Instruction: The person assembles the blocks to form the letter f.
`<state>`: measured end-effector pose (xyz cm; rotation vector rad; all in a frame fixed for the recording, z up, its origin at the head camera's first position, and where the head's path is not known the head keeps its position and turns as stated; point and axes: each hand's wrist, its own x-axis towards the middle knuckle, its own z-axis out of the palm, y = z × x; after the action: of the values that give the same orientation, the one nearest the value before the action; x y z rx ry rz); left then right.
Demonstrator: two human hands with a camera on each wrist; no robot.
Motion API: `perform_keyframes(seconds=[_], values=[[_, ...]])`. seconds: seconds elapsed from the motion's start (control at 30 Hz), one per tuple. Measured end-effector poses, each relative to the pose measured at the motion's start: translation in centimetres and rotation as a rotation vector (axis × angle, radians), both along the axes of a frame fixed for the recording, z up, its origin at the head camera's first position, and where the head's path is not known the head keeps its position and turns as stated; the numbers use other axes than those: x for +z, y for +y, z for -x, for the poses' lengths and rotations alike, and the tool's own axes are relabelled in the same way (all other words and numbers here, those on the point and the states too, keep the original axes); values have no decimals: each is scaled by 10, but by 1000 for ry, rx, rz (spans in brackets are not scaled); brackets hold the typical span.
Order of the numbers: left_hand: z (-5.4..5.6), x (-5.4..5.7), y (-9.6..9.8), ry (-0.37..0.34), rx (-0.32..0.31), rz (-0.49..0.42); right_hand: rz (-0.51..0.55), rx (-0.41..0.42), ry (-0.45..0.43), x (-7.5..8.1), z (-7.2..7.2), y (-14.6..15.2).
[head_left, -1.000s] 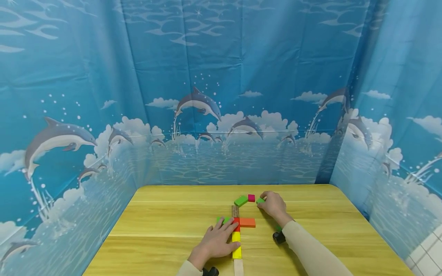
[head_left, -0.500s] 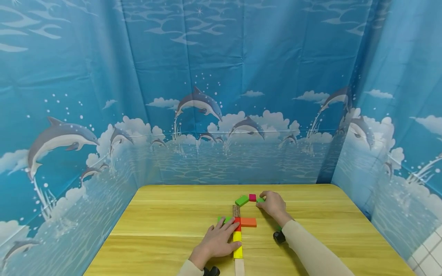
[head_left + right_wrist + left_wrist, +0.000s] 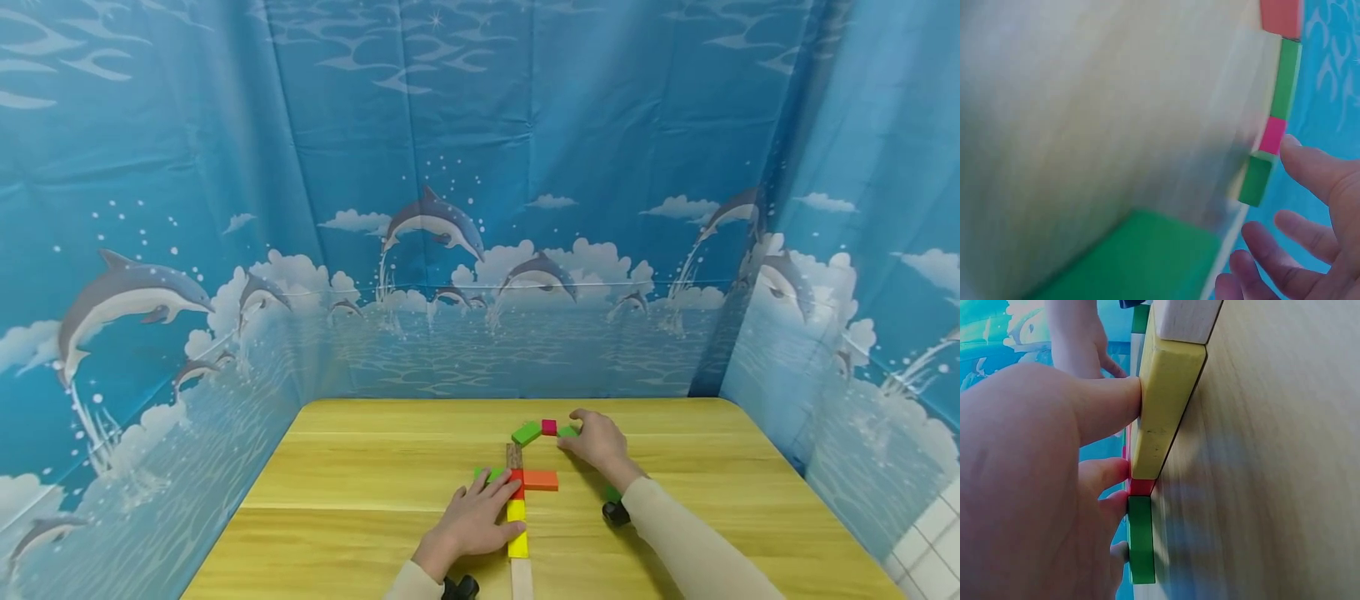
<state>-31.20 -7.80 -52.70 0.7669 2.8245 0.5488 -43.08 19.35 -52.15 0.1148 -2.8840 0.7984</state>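
Note:
My left hand [image 3: 474, 517] lies spread over a row of flat wooden blocks. Its fingers rest on the red block [image 3: 517, 489] and green block [image 3: 493, 474], and its thumb touches the yellow block [image 3: 1163, 412]. Further back, my right hand [image 3: 597, 442] is beside a small green block [image 3: 1256, 180]; in the right wrist view its fingers are spread and apart from that block. The small green block adjoins a pink cube [image 3: 549, 427], which meets a slanted green block [image 3: 527, 432]. A brown block [image 3: 513, 456] runs from there to the red one.
An orange block [image 3: 542, 481] juts right from the red block. A pale wood block [image 3: 521, 579] continues the row towards me. Another green block [image 3: 1147, 256] lies under my right wrist. A blue dolphin-print curtain [image 3: 480, 350] borders the wooden table [image 3: 360, 475].
The right hand brought the small green block left against the pink cube, then its fingers loosened and drew slightly away to the right. The left hand stayed in place.

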Motion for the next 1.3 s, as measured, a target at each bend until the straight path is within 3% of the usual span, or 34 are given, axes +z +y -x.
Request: perform_keyframes(seconds=[0.23, 0.57, 1.0, 1.3], values=[[1, 0, 1, 12, 4, -1, 35, 42, 32, 15, -18, 7], [3, -1, 0, 8, -10, -6, 58, 82, 63, 22, -45, 19], [0, -2, 2, 3, -14, -19, 63, 70, -25, 14, -81, 38], [3, -2, 0, 17, -17, -32, 41, 68, -69, 10, -89, 40]])
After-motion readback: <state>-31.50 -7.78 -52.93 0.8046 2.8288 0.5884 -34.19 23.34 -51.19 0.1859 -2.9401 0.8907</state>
